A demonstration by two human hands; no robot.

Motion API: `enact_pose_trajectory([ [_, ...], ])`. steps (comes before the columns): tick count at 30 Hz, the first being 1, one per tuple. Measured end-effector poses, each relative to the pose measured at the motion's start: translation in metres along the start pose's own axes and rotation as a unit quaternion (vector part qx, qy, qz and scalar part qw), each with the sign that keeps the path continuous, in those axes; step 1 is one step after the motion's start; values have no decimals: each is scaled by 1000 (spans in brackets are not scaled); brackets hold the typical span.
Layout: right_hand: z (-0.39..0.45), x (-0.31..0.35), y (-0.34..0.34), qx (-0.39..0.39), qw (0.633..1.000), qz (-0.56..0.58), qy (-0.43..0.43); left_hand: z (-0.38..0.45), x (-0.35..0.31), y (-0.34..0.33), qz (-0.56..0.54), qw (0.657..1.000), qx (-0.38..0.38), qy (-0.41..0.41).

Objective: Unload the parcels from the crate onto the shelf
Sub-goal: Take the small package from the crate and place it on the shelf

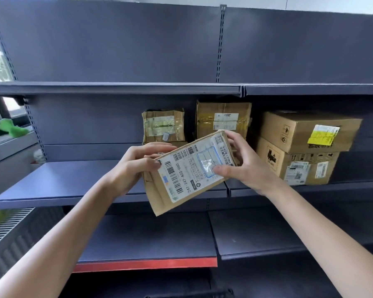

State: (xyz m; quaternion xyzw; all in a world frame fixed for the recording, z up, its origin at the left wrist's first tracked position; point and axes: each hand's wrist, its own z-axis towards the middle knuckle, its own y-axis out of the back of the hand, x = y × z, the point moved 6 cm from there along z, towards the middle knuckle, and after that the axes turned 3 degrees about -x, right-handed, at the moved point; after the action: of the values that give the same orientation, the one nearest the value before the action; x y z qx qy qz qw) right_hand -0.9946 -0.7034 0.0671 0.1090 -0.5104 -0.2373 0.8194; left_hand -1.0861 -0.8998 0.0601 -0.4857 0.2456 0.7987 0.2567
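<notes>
— Parcels first: how many, and where?

— Five that I can count. One flat brown cardboard parcel with a white barcode label (187, 172) is held up in front of the dark grey metal shelf (69, 179), tilted, its lower corner dropping below the shelf's front edge. The left hand (138, 166) pinches its left edge, thumb on the label; the right hand (243, 162) grips the right end, thumb on the label and fingers curled over the top corner.

— And the other four?

— All on that middle shelf. A small taped brown box (163, 125) and a larger taped brown box (223, 119) stand side by side behind the held parcel. To the right, a plain cardboard box with a yellow sticker (306, 130) is stacked on a printed cardboard box with white labels (297, 166); the top one overhangs on the right.

— Is there open room?

— Plenty. The left stretch of the middle shelf is bare up to its front lip. The shelf above (116, 88) sits low over the boxes, close to the top of the larger taped one. Below, a lower shelf with a red front strip (146, 264) is bare too.

— The crate?

— I cannot see it.
</notes>
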Motion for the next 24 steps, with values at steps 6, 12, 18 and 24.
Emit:
enact_pose_trajectory([
  [6,3,-12,-6,26,999,23,-6,4,5,0,9,1000,6,14],
  [12,4,-34,-3,-59,997,48,-28,3,21,13,-18,996,-84,15],
  [18,-7,-62,-11,-178,975,119,-63,-12,66,4,-36,981,-181,66],
  [24,-14,-76,-29,-221,964,127,-72,-14,96,-20,-113,956,-256,91],
])
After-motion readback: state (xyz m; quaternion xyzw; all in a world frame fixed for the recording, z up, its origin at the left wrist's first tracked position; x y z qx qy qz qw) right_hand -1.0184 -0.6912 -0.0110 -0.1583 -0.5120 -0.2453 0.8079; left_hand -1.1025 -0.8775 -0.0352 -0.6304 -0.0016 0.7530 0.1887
